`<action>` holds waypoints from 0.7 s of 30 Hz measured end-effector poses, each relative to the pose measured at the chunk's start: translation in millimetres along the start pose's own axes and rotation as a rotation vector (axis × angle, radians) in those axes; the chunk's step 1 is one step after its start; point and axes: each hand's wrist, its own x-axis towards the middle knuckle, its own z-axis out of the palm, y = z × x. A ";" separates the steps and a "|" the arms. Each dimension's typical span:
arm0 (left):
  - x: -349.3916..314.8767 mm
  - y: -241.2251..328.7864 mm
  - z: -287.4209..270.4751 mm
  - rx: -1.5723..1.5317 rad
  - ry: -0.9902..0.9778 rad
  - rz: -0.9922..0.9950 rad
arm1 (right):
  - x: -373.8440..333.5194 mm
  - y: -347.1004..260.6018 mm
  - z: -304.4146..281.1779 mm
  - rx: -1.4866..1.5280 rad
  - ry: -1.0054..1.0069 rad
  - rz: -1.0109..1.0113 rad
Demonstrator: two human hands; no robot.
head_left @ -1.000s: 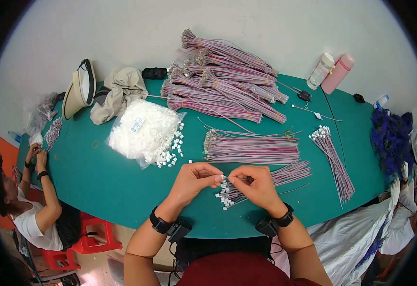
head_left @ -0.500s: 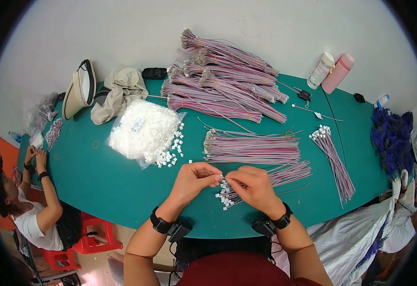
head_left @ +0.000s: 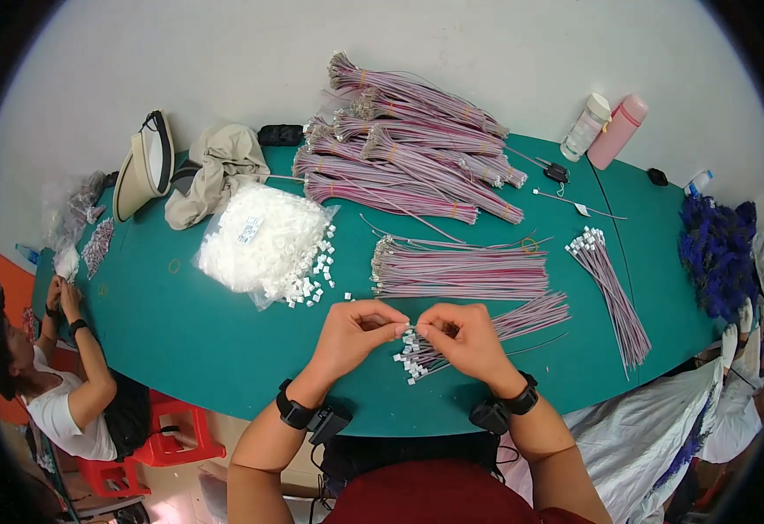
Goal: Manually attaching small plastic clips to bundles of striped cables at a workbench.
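My left hand is closed in a pinch on a small white plastic connector, mostly hidden by the fingertips. Facing it almost tip to tip, my right hand pinches the end of a thin wire; most of that wire is hidden by the hand. Under and beside the right hand lies a loose pile of pink and grey wires, with white connectors on their left ends. Just beyond the hands is a wider row of pink and grey wires with bare metal terminals at the left.
A clear bag of white connectors lies at left, some spilled beside it. Tied wire bundles are stacked at the back. Another connectorised bundle, a pink bottle and a clear bottle stand right. A co-worker sits far left.
My right hand has shifted slightly and turned, its fingers now more curled with a gap showing behind the pinch. My left hand stays nearly in place.
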 end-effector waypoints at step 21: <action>-1.6 2.9 2.4 -0.006 0.019 0.036 | -0.9 -5.3 1.8 -0.033 0.044 -0.036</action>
